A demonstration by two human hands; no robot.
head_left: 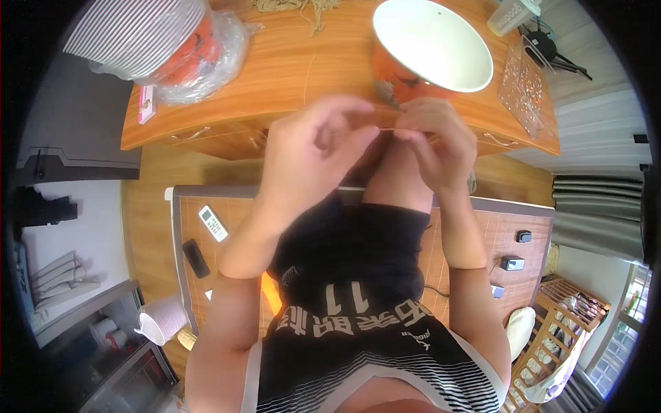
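Observation:
A thin string (389,129) stretches between my two hands in front of the table edge. My left hand (313,148) has its fingers curled, its thumb tip at one end of the string; its index finger stands a little apart. The fingers of my right hand (444,141) pinch the other end. Just beyond them, an orange paper bucket (406,79) with dark figures and a white inside stands near the table's front edge, tilted in view. Its lower part is partly hidden by my right hand.
On the wooden table (289,76) are a plastic-wrapped stack of paper buckets (148,38), a bundle of twine (296,5), a lidded cup (509,17) and a clear bag of small bits (527,86). A remote control (213,224) and a phone (196,258) lie beside me.

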